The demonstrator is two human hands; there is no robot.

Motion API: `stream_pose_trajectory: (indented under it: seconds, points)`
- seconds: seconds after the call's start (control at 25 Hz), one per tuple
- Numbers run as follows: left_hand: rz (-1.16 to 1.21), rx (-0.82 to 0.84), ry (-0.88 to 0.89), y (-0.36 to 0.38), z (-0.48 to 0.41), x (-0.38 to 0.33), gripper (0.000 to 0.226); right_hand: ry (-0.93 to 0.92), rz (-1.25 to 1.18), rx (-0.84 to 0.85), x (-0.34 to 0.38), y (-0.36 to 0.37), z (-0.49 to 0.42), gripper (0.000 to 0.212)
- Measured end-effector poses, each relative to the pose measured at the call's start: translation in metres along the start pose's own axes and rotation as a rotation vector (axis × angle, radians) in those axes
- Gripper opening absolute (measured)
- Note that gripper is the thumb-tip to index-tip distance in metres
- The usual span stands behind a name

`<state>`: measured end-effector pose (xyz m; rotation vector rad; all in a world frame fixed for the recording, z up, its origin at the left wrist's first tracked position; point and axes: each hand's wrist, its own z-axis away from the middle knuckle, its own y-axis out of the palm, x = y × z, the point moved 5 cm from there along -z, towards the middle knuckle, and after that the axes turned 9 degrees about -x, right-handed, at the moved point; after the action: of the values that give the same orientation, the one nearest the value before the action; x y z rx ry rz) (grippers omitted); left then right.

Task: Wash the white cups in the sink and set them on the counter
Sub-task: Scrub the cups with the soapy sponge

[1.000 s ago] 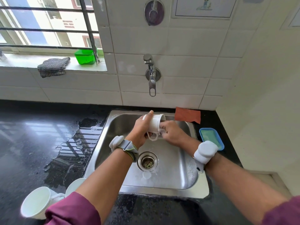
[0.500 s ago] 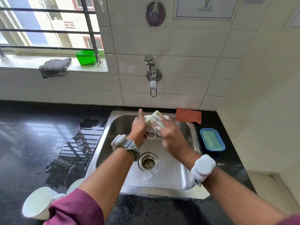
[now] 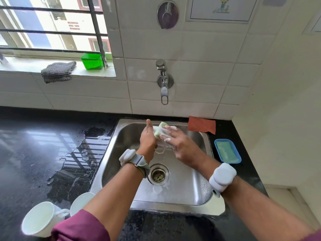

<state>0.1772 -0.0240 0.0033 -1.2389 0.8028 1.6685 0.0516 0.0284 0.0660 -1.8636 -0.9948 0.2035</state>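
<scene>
While held over the sink [image 3: 107,153] so suds drain, one cup [image 3: 161,150]: left hand [image 3: 147,141] grips it, right hand [image 3: 180,145] clasps the sponge [image 3: 159,130]; two cups [image 3: 37,219], worktop's [image 3: 26,153] front-left edge.

- We stand in a home kitchen, at its washing-up corner.
- In the grip: our left hand [image 3: 147,141] holds a white cup [image 3: 160,150], and our right hand [image 3: 180,146] holds a foamy sponge [image 3: 158,130] against it.
- Below the grip: a steel sink [image 3: 125,150] with a drain strainer [image 3: 158,174], set in a black stone counter [image 3: 26,162].
- Beyond the grip: a wall tap [image 3: 163,80] on white tiles [image 3: 199,75].
- Right of the grip: a blue tub [image 3: 227,151] and a rust-coloured cloth [image 3: 201,124].
- Left of the grip, nearer us: two more cups [image 3: 37,218] on the wet counter.
- Far left, beyond the grip: a barred window [image 3: 52,32], with a checked cloth [image 3: 58,71] and a green tub [image 3: 92,61] on its sill.
</scene>
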Motion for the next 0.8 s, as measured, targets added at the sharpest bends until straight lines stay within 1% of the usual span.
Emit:
stream_pose_trajectory:
  seconds: [0.04, 0.16, 0.2, 0.24, 0.32, 0.4, 0.48, 0.56, 0.64, 0.72, 0.76, 0.8]
  points:
    - [-0.019, 0.010, 0.009, 0.002, 0.002, 0.003, 0.064, 0.036, -0.033, 0.005, -0.005, -0.002, -0.005, 0.043]
    - [-0.053, 0.047, 0.118, 0.015, 0.011, 0.003, 0.064, 0.305, -0.194, 0.009, -0.030, -0.013, -0.022, 0.040]
    - [-0.052, 0.056, 0.140, 0.017, 0.011, 0.000, 0.064, 0.344, -0.205, -0.007, -0.032, -0.016, -0.022, 0.041]
    - [-0.035, 0.065, 0.134, 0.017, 0.009, -0.004, 0.064, 0.347, -0.201, -0.020, -0.030, -0.017, -0.020, 0.041]
    - [0.025, 0.089, 0.061, 0.013, 0.003, -0.006, 0.067, 0.276, -0.199, -0.018, -0.016, -0.015, -0.013, 0.043]
    - [0.030, 0.102, 0.017, 0.010, -0.001, -0.002, 0.069, 0.222, -0.216, -0.001, -0.009, -0.013, -0.010, 0.044]
    - [0.020, 0.109, 0.024, 0.012, 0.002, 0.000, 0.065, 0.259, -0.288, -0.008, -0.017, -0.014, -0.018, 0.040]
    - [0.043, 0.129, 0.051, 0.017, 0.005, -0.001, 0.061, 0.405, -0.422, 0.005, -0.031, -0.013, -0.025, 0.036]
    - [0.073, 0.178, 0.062, 0.018, 0.006, -0.003, 0.059, 0.620, -0.633, 0.005, -0.049, -0.009, -0.025, 0.032]
    - [0.148, 0.200, 0.004, 0.016, 0.007, -0.002, 0.061, 0.811, -0.906, -0.073, -0.062, -0.004, -0.020, 0.029]
    - [0.204, 0.190, -0.039, 0.013, 0.007, -0.001, 0.062, 0.878, -1.023, -0.133, -0.064, -0.001, -0.017, 0.028]
    - [0.263, 0.177, -0.073, 0.012, 0.007, 0.000, 0.062, 0.927, -1.089, -0.197, -0.065, 0.003, -0.015, 0.027]
